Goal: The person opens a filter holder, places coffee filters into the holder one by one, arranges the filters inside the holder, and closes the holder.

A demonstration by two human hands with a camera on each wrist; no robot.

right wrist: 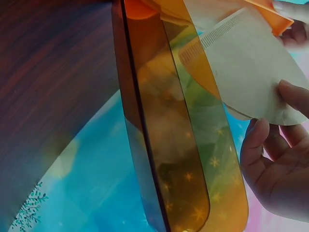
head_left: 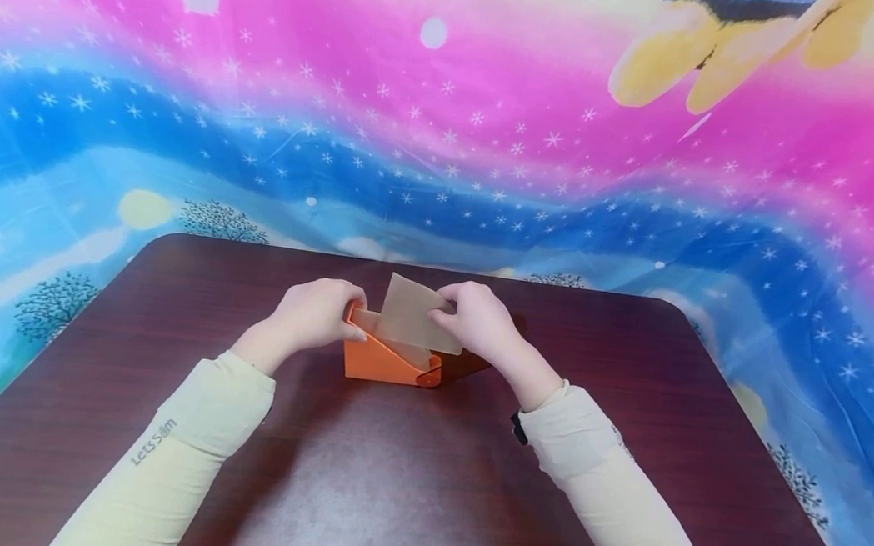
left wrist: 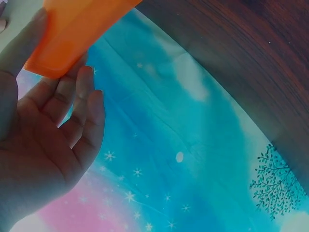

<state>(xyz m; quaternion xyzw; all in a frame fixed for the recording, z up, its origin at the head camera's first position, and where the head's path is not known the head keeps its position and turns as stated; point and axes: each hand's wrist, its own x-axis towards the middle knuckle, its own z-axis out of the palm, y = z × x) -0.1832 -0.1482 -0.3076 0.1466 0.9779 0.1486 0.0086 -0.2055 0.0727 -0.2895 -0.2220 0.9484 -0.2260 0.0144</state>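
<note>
An orange coffee filter box (head_left: 380, 363) stands on the table, its see-through amber lid (right wrist: 169, 121) swung open to the right. My left hand (head_left: 318, 314) grips the tall left end of the box, thumb on one side and fingers on the other. Between the thumb and fingers of my right hand (head_left: 485, 322) is a tan paper coffee filter (head_left: 414, 312), pinched near its edge and tilted over the open box. Its crimped seam shows in the right wrist view. More tan filter paper (head_left: 368, 322) sits inside the box.
The dark brown wooden table (head_left: 364, 486) has rounded far corners. Behind it and along its sides hangs a bright cloth backdrop (head_left: 444, 156) with snowflakes and small trees. The open lid reaches out over the table under my right hand.
</note>
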